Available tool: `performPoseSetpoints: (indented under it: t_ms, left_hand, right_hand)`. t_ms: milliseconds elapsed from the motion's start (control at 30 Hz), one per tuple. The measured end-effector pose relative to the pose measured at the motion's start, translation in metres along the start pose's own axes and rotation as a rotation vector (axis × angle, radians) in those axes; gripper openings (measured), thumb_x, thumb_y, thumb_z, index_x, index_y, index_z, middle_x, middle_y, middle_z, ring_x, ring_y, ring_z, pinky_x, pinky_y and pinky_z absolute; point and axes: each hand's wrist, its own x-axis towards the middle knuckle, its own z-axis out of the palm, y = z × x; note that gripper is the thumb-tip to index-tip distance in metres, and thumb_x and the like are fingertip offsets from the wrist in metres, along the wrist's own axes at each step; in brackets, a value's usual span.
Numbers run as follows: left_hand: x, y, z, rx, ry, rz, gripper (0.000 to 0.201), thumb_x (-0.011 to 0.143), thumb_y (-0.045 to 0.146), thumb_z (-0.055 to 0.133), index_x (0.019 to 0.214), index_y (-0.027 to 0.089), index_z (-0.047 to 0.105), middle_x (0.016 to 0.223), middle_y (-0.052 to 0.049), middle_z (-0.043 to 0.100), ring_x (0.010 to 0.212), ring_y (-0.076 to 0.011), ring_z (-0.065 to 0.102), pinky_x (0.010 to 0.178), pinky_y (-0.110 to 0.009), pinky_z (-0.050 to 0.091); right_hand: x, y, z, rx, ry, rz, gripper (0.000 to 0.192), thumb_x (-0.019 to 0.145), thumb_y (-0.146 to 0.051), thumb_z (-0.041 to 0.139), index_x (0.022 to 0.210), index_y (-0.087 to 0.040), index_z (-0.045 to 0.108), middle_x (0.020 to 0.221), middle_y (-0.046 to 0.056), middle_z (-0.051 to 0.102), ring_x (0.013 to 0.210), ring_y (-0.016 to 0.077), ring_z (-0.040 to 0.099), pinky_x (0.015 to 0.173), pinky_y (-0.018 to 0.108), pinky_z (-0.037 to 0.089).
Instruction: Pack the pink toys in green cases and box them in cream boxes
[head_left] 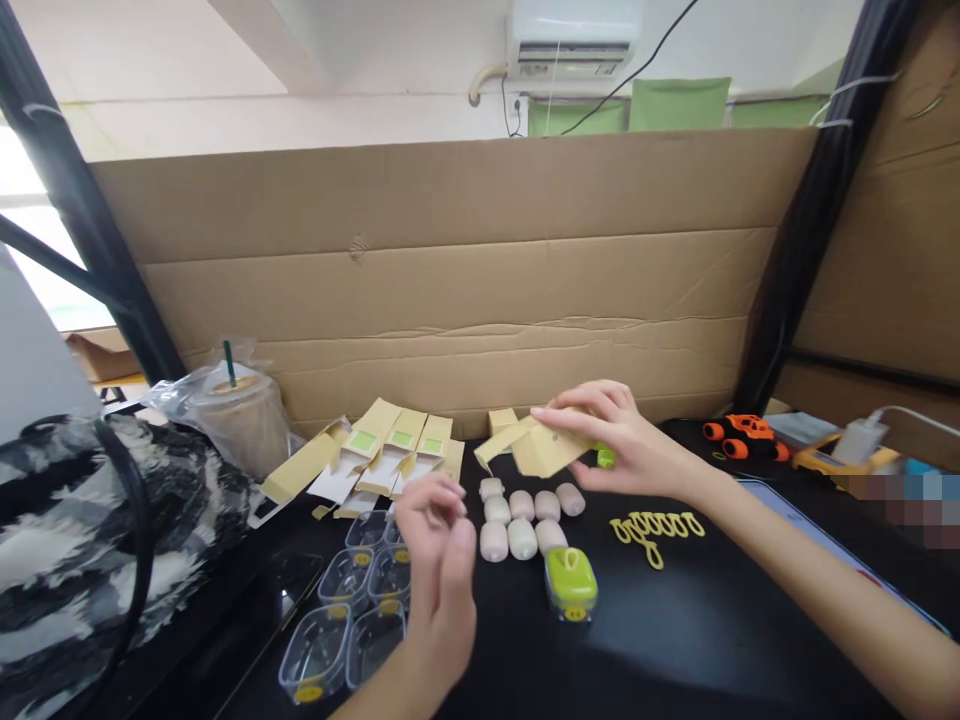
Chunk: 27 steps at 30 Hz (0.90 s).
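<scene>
In my right hand is a small cream cardboard box with its flap standing out, gripped between fingers and thumb above the table. A bit of bright green shows just below that hand. My left hand is raised with half-curled fingers, the thumb apart from them, and nothing visible in it. Between the hands several pale, rounded cylinders stand in rows. Nearer to me sits a small clear container with a lime-green lid and a loop on top. Several open clear containers are beside my left hand.
Flattened cream boxes lie at the back left, near a bagged drink cup. Yellow loops lie right of centre. An orange toy car stands at the back right. A cardboard wall closes off the back.
</scene>
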Motion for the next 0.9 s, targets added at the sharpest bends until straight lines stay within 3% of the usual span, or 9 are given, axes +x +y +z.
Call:
performPoseSetpoints:
  t_ms: [67, 167, 267, 400, 467, 533, 600, 667, 900]
  left_hand:
    - [0.013, 0.0, -0.003, 0.064, -0.048, -0.018, 0.015, 0.087, 0.022, 0.043, 0.102, 0.025, 0.045, 0.107, -0.005, 0.049, 0.103, -0.0217, 0.05, 0.087, -0.039, 0.043]
    - [0.018, -0.002, -0.003, 0.262, -0.338, 0.04, 0.046, 0.077, 0.03, 0.063, 0.118, 0.024, 0.043, 0.123, -0.009, 0.049, 0.118, -0.0278, 0.045, 0.098, -0.047, 0.038]
    - [0.012, -0.004, 0.001, 0.338, -0.554, 0.074, 0.071, 0.065, 0.032, 0.077, 0.125, 0.024, 0.04, 0.118, -0.009, 0.055, 0.107, -0.0272, 0.054, 0.091, -0.045, 0.045]
    - [0.013, -0.006, 0.004, 0.238, -0.475, -0.026, 0.045, 0.072, 0.026, 0.069, 0.113, 0.024, 0.052, 0.107, -0.006, 0.061, 0.1, -0.0239, 0.058, 0.087, -0.04, 0.047]
    - [0.017, -0.007, 0.004, 0.075, -0.354, -0.239, 0.038, 0.072, 0.031, 0.07, 0.106, 0.021, 0.057, 0.105, -0.006, 0.063, 0.099, -0.0244, 0.059, 0.086, -0.039, 0.047]
    - [0.017, -0.007, 0.005, -0.206, -0.296, -0.522, 0.041, 0.074, 0.042, 0.068, 0.106, 0.02, 0.058, 0.103, -0.007, 0.066, 0.095, -0.0243, 0.061, 0.082, -0.036, 0.049]
    - [0.013, -0.006, 0.007, -0.516, -0.339, -0.742, 0.045, 0.079, 0.052, 0.059, 0.109, 0.018, 0.058, 0.103, -0.008, 0.068, 0.092, -0.0241, 0.064, 0.079, -0.034, 0.049]
    - [0.006, -0.005, 0.01, -0.726, -0.408, -0.851, 0.047, 0.084, 0.057, 0.049, 0.108, 0.018, 0.061, 0.104, -0.009, 0.07, 0.092, -0.024, 0.065, 0.081, -0.034, 0.05]
    - [-0.003, 0.004, 0.017, -0.865, -0.482, -0.947, 0.051, 0.093, 0.053, 0.034, 0.124, 0.019, 0.057, 0.123, -0.008, 0.064, 0.12, -0.0269, 0.053, 0.1, -0.04, 0.041]
  right_hand:
    - [-0.011, -0.009, -0.01, 0.007, -0.064, -0.002, 0.068, 0.07, -0.013, 0.058, 0.133, -0.03, 0.04, 0.115, 0.006, 0.06, 0.108, 0.0281, 0.05, 0.095, 0.048, 0.033]
    - [-0.021, -0.024, -0.007, 0.035, -0.152, -0.038, 0.059, 0.072, -0.016, 0.058, 0.128, -0.024, 0.044, 0.117, 0.008, 0.063, 0.107, 0.0267, 0.054, 0.094, 0.045, 0.036]
    - [-0.028, -0.036, 0.007, 0.014, -0.157, -0.117, 0.055, 0.079, -0.018, 0.057, 0.131, -0.022, 0.04, 0.122, 0.01, 0.063, 0.11, 0.0246, 0.056, 0.096, 0.043, 0.037]
    - [-0.038, -0.037, 0.018, -0.092, 0.105, -0.106, 0.053, 0.086, -0.025, 0.061, 0.132, -0.031, 0.036, 0.125, 0.006, 0.062, 0.114, 0.0232, 0.057, 0.098, 0.04, 0.038]
    - [-0.043, -0.036, 0.017, -0.076, 0.265, -0.014, 0.055, 0.085, -0.025, 0.064, 0.13, -0.034, 0.035, 0.124, 0.005, 0.061, 0.112, 0.024, 0.059, 0.096, 0.042, 0.041]
    - [-0.049, -0.039, 0.016, 0.047, 0.314, 0.113, 0.054, 0.084, -0.022, 0.063, 0.129, -0.033, 0.036, 0.123, 0.008, 0.057, 0.112, 0.0259, 0.057, 0.094, 0.044, 0.044]
    - [-0.056, -0.045, 0.016, 0.213, 0.262, 0.205, 0.049, 0.085, -0.02, 0.06, 0.128, -0.03, 0.038, 0.122, 0.01, 0.053, 0.114, 0.0274, 0.054, 0.093, 0.045, 0.047]
    - [-0.063, -0.052, 0.017, 0.333, 0.186, 0.223, 0.048, 0.086, -0.023, 0.059, 0.128, -0.03, 0.037, 0.122, 0.011, 0.05, 0.114, 0.0275, 0.054, 0.092, 0.044, 0.05]
    - [-0.073, -0.061, 0.028, 0.173, -0.011, 0.028, 0.069, 0.081, -0.044, 0.067, 0.139, -0.029, 0.032, 0.13, 0.015, 0.05, 0.118, 0.0317, 0.052, 0.095, 0.048, 0.048]
